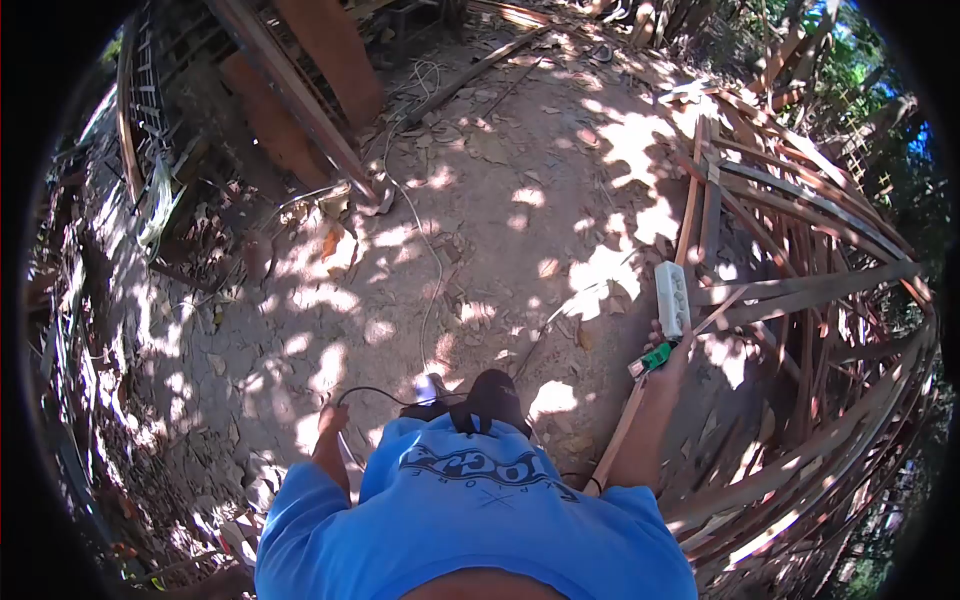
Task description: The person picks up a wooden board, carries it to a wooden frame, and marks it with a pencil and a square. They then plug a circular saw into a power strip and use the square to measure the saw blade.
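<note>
My right hand (676, 350) is closed around a white power strip (672, 298) and a small green object (655, 357), held out to the right above the ground. The strip stands roughly lengthwise, its sockets facing up and right. Low on the left, my left hand (333, 415) is closed at a dark cable (372, 390), which curves from it toward my waist. A long thin wooden strip (618, 438) runs beside my right forearm.
Piled wooden slats (800, 290) fill the right side. At the upper left, a wooden beam (290, 90) leans beside brown boards (335, 60). A thin pale wire (437, 270) crosses the leaf-strewn dirt ground (480, 240) before my feet.
</note>
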